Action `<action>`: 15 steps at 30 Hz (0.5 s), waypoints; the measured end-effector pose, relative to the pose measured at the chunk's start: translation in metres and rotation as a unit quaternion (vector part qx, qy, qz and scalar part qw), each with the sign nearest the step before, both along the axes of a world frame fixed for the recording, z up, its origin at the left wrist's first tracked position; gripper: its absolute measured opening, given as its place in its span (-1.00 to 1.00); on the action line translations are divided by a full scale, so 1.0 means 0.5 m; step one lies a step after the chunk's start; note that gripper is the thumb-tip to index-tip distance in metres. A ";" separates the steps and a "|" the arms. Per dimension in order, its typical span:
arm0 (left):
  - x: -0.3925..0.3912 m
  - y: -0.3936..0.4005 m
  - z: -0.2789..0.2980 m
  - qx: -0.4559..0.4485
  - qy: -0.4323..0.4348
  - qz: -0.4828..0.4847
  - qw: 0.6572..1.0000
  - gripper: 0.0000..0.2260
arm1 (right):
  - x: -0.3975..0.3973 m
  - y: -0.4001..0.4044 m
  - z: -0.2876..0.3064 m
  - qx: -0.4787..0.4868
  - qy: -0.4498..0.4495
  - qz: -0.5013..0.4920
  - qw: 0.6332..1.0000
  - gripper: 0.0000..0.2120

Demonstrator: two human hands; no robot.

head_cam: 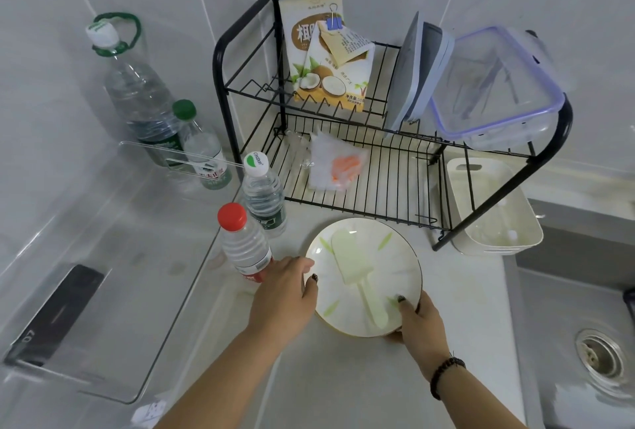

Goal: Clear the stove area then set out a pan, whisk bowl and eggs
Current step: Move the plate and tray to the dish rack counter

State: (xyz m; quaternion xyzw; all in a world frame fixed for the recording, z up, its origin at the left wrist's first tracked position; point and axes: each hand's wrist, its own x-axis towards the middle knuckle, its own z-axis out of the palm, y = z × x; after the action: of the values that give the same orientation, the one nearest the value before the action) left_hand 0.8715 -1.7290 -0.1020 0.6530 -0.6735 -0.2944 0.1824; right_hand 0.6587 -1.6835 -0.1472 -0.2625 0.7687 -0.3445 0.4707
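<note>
A white plate (388, 267) with green leaf marks sits on the pale counter in front of a black wire dish rack (374, 167). A pale green spatula (357, 274) lies across the plate. My left hand (285, 291) holds the plate's left rim, fingers curled at the edge. My right hand (417, 322) grips the near right rim, thumb on top beside the spatula handle.
A red-capped bottle (242, 243) stands just left of my left hand, with three more water bottles (263, 195) behind it. The rack carries a coconut powder bag (323, 50), lids and a clear container (494, 85). A white bin (494, 208) and the sink (584, 342) lie right. A clear splash guard (113, 274) stands left.
</note>
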 end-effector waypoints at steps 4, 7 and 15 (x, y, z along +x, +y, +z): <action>0.018 0.028 0.016 -0.010 0.058 0.036 0.998 -0.80 | -0.013 -0.009 0.020 0.023 0.069 0.042 0.996 -0.89; 0.048 0.059 0.044 -0.052 0.105 0.097 0.988 -0.81 | -0.013 -0.015 0.047 0.039 0.120 0.067 0.990 -0.74; 0.097 0.090 0.134 -0.195 0.164 0.225 0.941 -0.76 | 0.106 -0.130 0.227 -0.236 0.214 0.121 0.940 -0.65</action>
State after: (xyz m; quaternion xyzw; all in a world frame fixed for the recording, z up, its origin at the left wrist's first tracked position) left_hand 0.9198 -1.6842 -0.0348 0.6814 -0.5142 -0.2122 0.4757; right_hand 0.7117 -1.7486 -0.0335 -0.5245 0.7103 -0.3920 0.2581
